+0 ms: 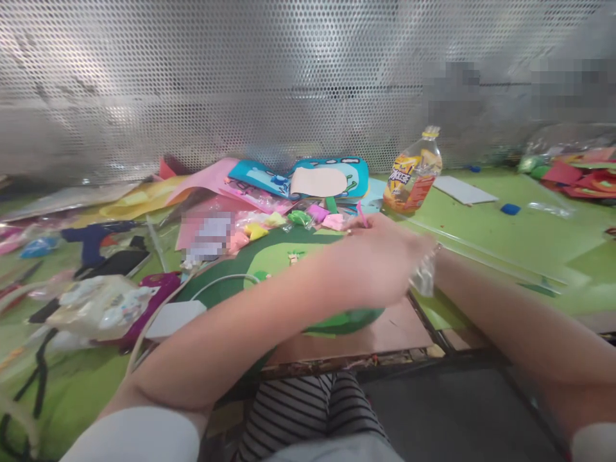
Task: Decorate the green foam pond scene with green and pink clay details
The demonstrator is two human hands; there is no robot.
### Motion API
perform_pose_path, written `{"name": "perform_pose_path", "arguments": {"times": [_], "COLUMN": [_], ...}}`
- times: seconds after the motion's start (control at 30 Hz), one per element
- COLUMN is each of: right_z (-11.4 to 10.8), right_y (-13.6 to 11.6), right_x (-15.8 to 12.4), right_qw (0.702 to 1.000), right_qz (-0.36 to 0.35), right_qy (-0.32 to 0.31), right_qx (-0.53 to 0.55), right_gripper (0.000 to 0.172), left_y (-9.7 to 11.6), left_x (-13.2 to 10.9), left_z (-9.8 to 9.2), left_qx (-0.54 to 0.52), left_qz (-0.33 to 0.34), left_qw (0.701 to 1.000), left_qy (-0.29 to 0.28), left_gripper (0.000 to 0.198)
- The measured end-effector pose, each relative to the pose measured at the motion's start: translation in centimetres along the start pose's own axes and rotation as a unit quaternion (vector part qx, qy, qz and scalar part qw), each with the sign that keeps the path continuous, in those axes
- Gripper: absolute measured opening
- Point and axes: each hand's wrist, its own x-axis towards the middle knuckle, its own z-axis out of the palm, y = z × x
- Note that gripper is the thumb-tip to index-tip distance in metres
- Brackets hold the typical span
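Note:
My left hand (380,263) reaches across from the lower left, smeared by motion, with its fingers drawn together over the table's front edge. A small clear plastic packet (424,277) hangs at its right side, pinched there. My right hand (437,255) comes in from the lower right and meets the left one; only its wrist shows, the fingers are hidden behind the left hand. A thin pink strip (362,215) sticks up just beyond my left knuckles. Under both hands lies a round green foam board (289,256).
An orange drink bottle (414,173) stands behind the hands. Small coloured foam bits (298,218) and teal and pink sheets (332,176) lie at centre. At the left lie a blue glue gun (94,240), a black phone (120,262) and a clear bag (101,308). A perforated metal wall (289,77) closes the back.

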Motion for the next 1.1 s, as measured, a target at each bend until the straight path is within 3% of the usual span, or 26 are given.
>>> {"name": "perform_pose_path", "arguments": {"times": [0.07, 0.2, 0.37, 0.53, 0.7, 0.8, 0.87, 0.93, 1.0, 1.07, 1.1], "right_z": [-0.2, -0.1, 0.4, 1.0, 1.4, 1.1, 0.5, -0.4, -1.6, -2.8, -3.3], "right_y": [0.0, 0.6, 0.6, 0.0, -0.1, -0.5, -1.0, -1.4, -1.7, -1.9, -1.9], "right_x": [0.0, 0.1, 0.1, -0.2, -0.3, -0.3, -0.5, -0.7, -1.1, -1.4, -1.6], "right_qw": [1.0, 0.998, 0.995, 0.993, 0.993, 0.997, 0.999, 0.994, 0.976, 0.959, 0.957], "right_qz": [0.015, 0.031, 0.018, -0.007, -0.013, -0.01, 0.003, 0.011, 0.001, -0.027, -0.041], "right_qy": [-0.02, -0.049, -0.072, -0.083, -0.079, -0.058, -0.033, 0.0, 0.026, 0.023, 0.005], "right_qx": [-0.017, -0.029, -0.071, -0.082, -0.088, -0.049, 0.009, 0.109, 0.218, 0.281, 0.287], "right_gripper": [0.022, 0.028, 0.029, 0.028, 0.028, 0.024, 0.025, 0.03, 0.032, 0.031, 0.031], "left_y": [1.7, 4.3, 6.8, 7.3, 6.8, 6.3, 5.9, 5.3, 4.5, 3.5, 3.0], "left_x": [0.5, 1.3, 0.8, 0.5, 0.6, 0.6, 1.0, 1.7, 2.5, 3.3, 3.6], "left_z": [1.9, 6.8, 10.8, 11.9, 12.1, 11.4, 10.5, 9.6, 8.8, 8.3, 8.1], "left_qx": [-0.006, 0.026, 0.055, 0.106, 0.069, -0.027, -0.18, -0.382, -0.548, -0.619, -0.627], "left_qz": [0.043, 0.049, 0.065, 0.057, 0.067, 0.082, 0.036, -0.057, -0.14, -0.207, -0.23], "left_qw": [0.999, 0.991, 0.978, 0.96, 0.967, 0.978, 0.969, 0.904, 0.79, 0.704, 0.683], "left_qy": [-0.001, 0.118, 0.19, 0.253, 0.237, 0.188, 0.167, 0.184, 0.236, 0.281, 0.295], "left_gripper": [0.053, 0.044, 0.035, 0.033, 0.037, 0.043, 0.048, 0.051, 0.048, 0.041, 0.037]}}
